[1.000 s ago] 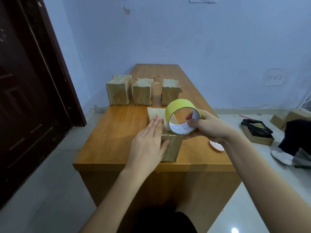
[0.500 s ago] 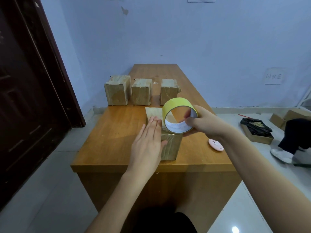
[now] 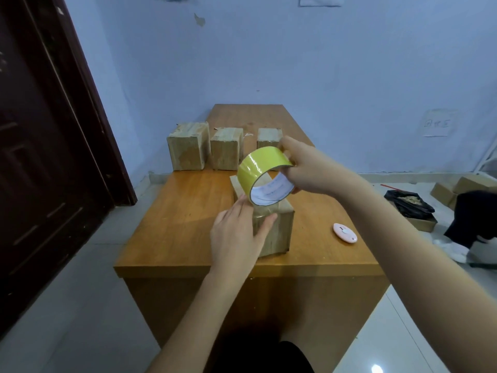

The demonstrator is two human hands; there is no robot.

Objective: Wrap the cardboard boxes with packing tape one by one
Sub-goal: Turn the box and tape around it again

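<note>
no legible text anywhere

Pale blue wall (image 3: 322,63) with taped paper sheet (image 3: 437,123) | dark brown door (image 3: 40,157) on the left | wooden desk (image 3: 174,224) centre | glossy grey tiled floor (image 3: 80,319)

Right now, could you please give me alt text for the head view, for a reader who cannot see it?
A right hand holds a yellow roll of packing tape above a brown cardboard box that the left hand steadies on a wooden table. Three more cardboard boxes stand behind; a pink oval cutter lies to the right.
</note>
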